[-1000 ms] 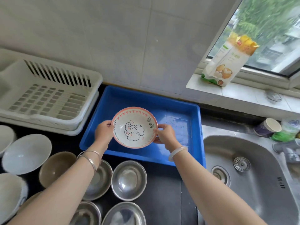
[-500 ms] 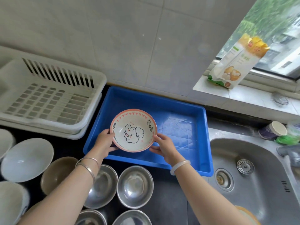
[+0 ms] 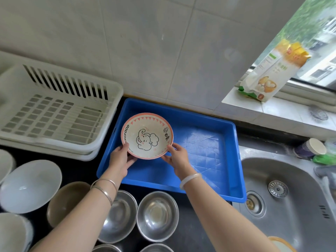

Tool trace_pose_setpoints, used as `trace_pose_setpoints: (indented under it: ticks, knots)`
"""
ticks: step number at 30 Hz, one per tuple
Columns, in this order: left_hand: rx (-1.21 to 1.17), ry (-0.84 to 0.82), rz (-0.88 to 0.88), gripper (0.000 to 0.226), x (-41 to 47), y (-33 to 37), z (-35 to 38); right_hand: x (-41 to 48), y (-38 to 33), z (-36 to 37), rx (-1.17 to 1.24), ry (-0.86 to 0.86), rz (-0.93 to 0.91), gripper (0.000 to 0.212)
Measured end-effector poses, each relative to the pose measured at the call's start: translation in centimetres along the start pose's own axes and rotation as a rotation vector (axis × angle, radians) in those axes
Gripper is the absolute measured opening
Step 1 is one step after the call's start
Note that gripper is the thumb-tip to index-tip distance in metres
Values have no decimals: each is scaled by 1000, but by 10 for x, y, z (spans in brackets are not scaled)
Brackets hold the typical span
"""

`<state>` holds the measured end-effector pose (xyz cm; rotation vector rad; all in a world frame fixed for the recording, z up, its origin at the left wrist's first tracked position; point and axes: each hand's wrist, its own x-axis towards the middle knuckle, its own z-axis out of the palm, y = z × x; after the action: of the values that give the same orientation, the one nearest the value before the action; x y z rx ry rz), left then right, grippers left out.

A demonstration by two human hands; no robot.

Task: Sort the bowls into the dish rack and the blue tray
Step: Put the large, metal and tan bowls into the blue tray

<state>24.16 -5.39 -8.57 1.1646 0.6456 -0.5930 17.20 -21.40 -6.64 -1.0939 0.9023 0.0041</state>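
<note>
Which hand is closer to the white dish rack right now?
Left. The left hand grips the elephant bowl on the side facing the dish rack; the right hand holds the far side, over the blue tray.

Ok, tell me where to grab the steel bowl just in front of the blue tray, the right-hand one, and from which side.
Pinch its right rim from above. The steel bowl sits upright, mouth up, with bare counter on that side, while a neighbour bowl crowds its left.
</note>
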Motion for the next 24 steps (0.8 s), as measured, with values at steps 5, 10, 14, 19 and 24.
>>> trace_pose_setpoints:
  ticks: [5, 10, 14, 19, 24]
  knots:
    - [-73, 5, 66, 25, 5, 2, 4, 4, -3, 15, 73, 17, 22, 32]
    - [-122, -54, 80, 27, 6, 1, 6, 6, -4, 21, 86, 38, 34, 35]
    - [-104, -86, 102, 32, 6, 2, 9, 5, -5, 22, 132, 13, 17, 32]
    - [-38, -20, 170, 30, 2, -1, 13, 3, -5, 22, 75, -25, 0, 26]
    - [222, 53, 368, 32, -13, -16, 16, -1, -4, 21, -209, -21, -38, 34]
